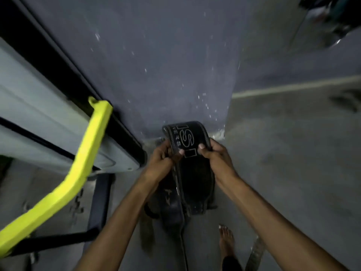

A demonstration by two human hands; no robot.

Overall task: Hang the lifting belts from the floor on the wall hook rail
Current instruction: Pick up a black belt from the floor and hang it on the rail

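A black leather lifting belt (pixel 192 173) with pale stitched letters is folded over and held up in front of a grey-blue wall. My left hand (pixel 163 156) grips its left edge and my right hand (pixel 214 153) grips its right edge, thumbs on the lettered face. A second dark belt or strap (pixel 168 204) hangs beneath and behind the first, its tail trailing toward the floor. No hook rail shows in the blurred picture.
A grey machine with a bright yellow-green handle bar (pixel 78 165) stands at the left. A wall corner (pixel 232 90) runs down the middle right. My bare foot (pixel 226 241) is on the grey floor, beside a strap (pixel 256 253) lying there.
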